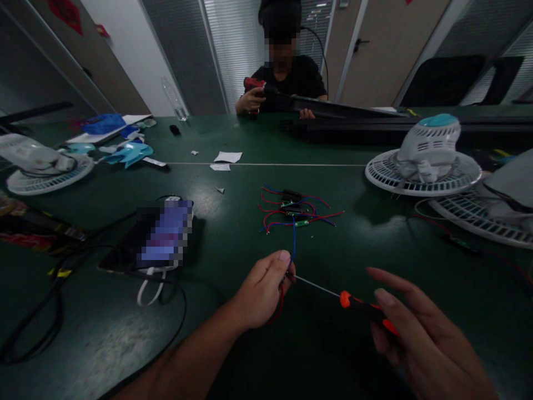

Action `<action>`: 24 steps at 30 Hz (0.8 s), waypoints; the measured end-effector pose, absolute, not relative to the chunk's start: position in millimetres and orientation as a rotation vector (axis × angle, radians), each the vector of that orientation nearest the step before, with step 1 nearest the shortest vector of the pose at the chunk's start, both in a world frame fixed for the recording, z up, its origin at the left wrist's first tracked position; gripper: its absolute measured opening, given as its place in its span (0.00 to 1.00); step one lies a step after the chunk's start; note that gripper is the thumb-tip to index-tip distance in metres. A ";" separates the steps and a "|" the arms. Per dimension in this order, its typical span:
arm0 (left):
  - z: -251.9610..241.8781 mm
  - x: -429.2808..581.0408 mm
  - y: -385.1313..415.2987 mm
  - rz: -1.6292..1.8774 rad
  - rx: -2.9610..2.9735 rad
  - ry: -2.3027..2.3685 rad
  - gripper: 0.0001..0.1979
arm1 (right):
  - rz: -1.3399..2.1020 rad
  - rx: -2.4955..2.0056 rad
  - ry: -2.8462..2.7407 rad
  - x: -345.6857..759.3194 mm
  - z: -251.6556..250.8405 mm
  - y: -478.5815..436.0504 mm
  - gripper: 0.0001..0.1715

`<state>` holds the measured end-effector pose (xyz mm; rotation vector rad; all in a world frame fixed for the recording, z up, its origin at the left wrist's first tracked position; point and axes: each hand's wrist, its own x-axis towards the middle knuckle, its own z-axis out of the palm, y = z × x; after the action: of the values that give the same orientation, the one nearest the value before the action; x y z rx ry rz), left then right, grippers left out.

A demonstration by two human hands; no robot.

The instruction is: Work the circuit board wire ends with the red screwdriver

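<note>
My left hand is pinched shut on a small part with a blue wire rising from it and a red wire looping below the fingers. My right hand grips a red and black screwdriver, with the forefinger stretched along it. The thin metal shaft points left and its tip meets the part at my left fingertips. Just beyond, a bundle of red and blue wires with small circuit boards lies on the dark green table.
A phone-like device with cables lies at the left. White fan grilles and a fan motor sit at the right, another fan far left. Paper scraps lie mid-table. A person opposite holds a red tool over a long black bar.
</note>
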<state>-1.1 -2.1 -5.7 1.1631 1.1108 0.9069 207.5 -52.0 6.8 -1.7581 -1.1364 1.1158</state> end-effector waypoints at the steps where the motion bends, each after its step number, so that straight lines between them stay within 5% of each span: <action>1: -5.5 -1.2 -2.1 0.904 1.168 1.106 0.21 | 1.099 -1.739 -1.165 207.5 6.6 -52.4 0.32; 24: -8.8 -2.0 -1.7 0.907 1.130 1.100 0.20 | 1.068 -1.592 -1.061 202.6 12.1 -52.4 0.31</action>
<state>-2.0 -1.7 -8.8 1.1301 1.1003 0.9072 202.6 -52.4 12.1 -1.5920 -1.0608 1.0678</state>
